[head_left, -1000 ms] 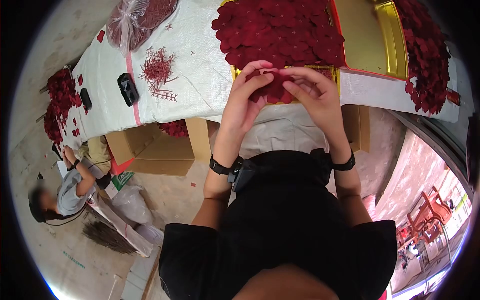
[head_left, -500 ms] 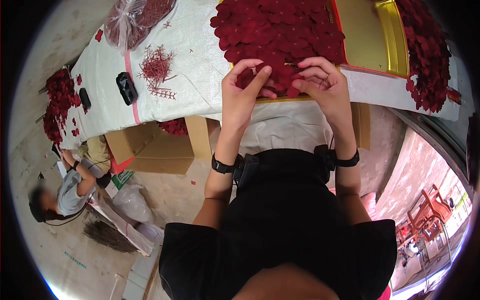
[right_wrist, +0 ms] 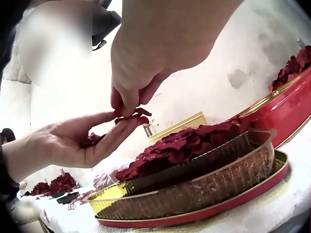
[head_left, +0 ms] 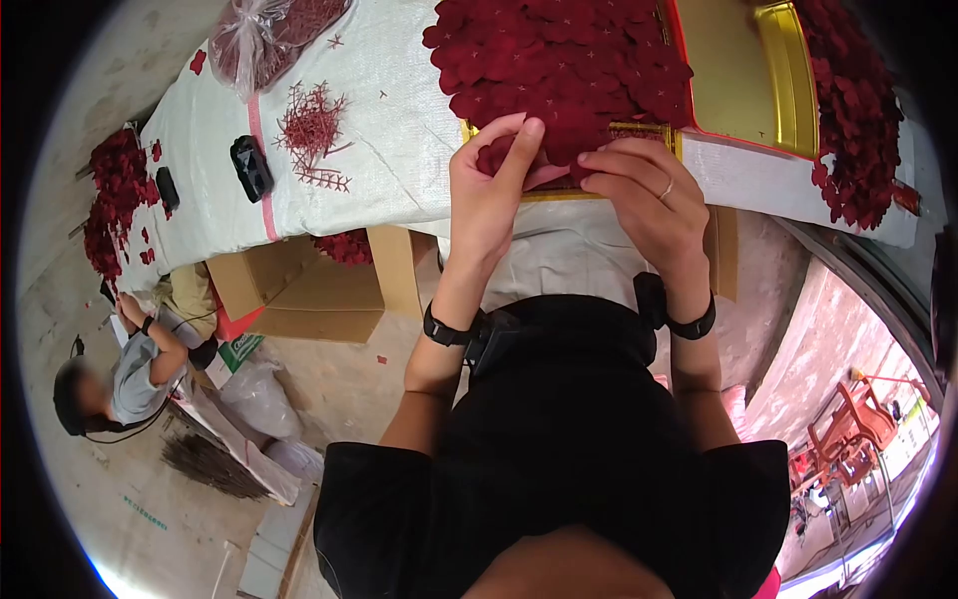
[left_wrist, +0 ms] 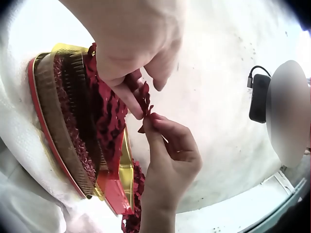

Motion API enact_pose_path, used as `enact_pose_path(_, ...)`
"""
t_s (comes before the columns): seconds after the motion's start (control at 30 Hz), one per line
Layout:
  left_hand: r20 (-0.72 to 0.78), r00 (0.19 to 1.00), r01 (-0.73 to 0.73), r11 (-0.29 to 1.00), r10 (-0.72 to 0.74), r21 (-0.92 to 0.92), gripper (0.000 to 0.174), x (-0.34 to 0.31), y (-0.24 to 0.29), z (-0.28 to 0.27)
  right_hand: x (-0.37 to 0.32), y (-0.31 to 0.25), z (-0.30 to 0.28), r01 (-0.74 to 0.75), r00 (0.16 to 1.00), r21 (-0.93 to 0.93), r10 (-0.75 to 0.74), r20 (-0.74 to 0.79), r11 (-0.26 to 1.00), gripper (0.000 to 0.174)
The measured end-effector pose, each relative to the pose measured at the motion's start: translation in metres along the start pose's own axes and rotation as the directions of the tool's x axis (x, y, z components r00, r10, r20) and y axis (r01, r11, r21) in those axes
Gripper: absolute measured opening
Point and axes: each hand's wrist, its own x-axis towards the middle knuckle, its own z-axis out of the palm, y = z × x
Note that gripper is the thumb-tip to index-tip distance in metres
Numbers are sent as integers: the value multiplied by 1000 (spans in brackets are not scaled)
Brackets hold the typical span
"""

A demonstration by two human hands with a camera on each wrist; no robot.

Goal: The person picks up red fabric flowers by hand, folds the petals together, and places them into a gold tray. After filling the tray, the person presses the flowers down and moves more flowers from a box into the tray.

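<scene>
Over the front edge of the table, my left hand (head_left: 484, 205) holds dark red flower-shaped petal pieces (right_wrist: 133, 116) between its thumb and fingers. Another bit of red shows within its curled fingers in the right wrist view. My right hand (head_left: 654, 200) pinches a red petal piece at the fingertips, right beside the left fingertips. Just beyond both hands spreads a heap of dark red petal pieces (head_left: 549, 75), some with small pale crosses. It rests along a clear plastic tray (right_wrist: 194, 194) of thin reddish stems, set in a red and gold tin (right_wrist: 146, 223).
An open gold-lined tin part (head_left: 733, 85) stands right of the heap, with more petals (head_left: 853, 130) beyond. Loose red stems (head_left: 311, 130), a black object (head_left: 250, 170) and a plastic bag (head_left: 259, 55) lie left. A cardboard box (head_left: 309, 290) sits below. Another person (head_left: 140, 369) works far left.
My hands drew apart with petal pieces between them, then my right hand turned knuckles-up and came back in toward the left fingertips. The left hand stayed nearly in place.
</scene>
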Motion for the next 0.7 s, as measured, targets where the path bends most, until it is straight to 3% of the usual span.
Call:
enact_pose_path(0.23,11,982,-188,970,189,152,28,3,-11,-2,-3,-2,2,-2,1000,9,2,26,1000,27)
enact_pose_path(0.33,-10,980,-192,965,197,176,30,3,-9,-6,0,-5,3,-97,995,-14,97,-2,995,23)
enact_pose_path(0.43,-78,968,-220,953,240,208,31,3,-4,-10,-9,-2,-1,-434,900,30,435,-32,900,18)
enact_pose_path(0.53,-90,965,-213,940,245,265,32,6,-1,-15,-22,13,1,-525,807,-134,541,235,841,18)
enact_pose_path(0.63,-86,961,-232,932,264,280,33,9,-3,-18,-25,17,15,-641,742,47,603,291,766,22)
enact_pose_path(0.7,-86,961,-229,929,264,292,32,8,-3,-19,-30,22,25,-653,719,57,595,358,755,21)
